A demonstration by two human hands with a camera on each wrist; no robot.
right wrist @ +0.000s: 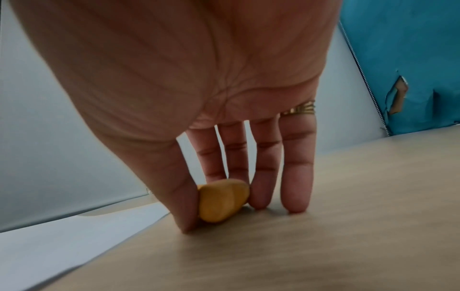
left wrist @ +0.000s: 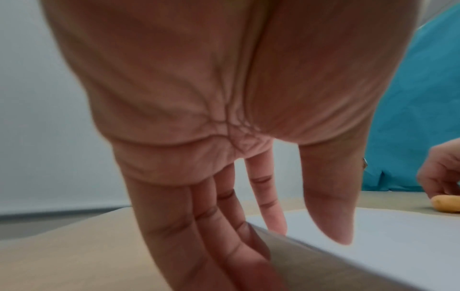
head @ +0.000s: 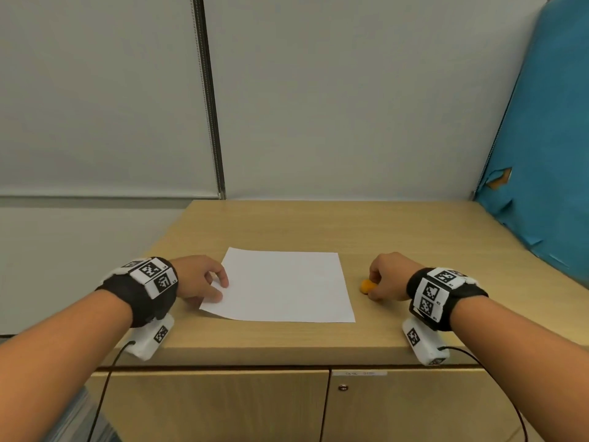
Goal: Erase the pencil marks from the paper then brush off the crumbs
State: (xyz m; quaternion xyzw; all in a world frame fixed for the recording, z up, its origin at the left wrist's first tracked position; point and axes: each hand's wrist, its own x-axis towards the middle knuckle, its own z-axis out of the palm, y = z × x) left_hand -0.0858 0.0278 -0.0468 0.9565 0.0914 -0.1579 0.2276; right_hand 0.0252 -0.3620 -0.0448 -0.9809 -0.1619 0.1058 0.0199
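The eraser (right wrist: 222, 200) is a small orange lump. It lies on the surface (head: 398, 237), just past the right edge of the paper (head: 283, 285). The right hand (head: 387, 275) is right on it. Its thumb sits on the side nearer the paper, and two fingers (right wrist: 211, 157) press from the far side, so the hand pinches the eraser. The other two fingers rest their tips on the surface beside it. The eraser still touches the surface, so it looks like a pick-up that is just starting. Its long side seems to run between the thumb and the fingers, but it is too round to be sure.

The paper lies flat in the middle, a bit turned. No pencil marks show on it from here; they may be too faint to see. The way from the eraser to the paper is short and goes left, and nothing lies between them.

The left hand (head: 199, 277) is at the paper's left edge. Its thumb hovers over the sheet with one fingertip on it, and the other fingers slip under the lifted near corner. It seems to hold the paper by that edge so it will not slide when rubbing starts.

Far to the right of the paper, a blue cover (head: 541, 138) leans by the wall, well apart from both hands.
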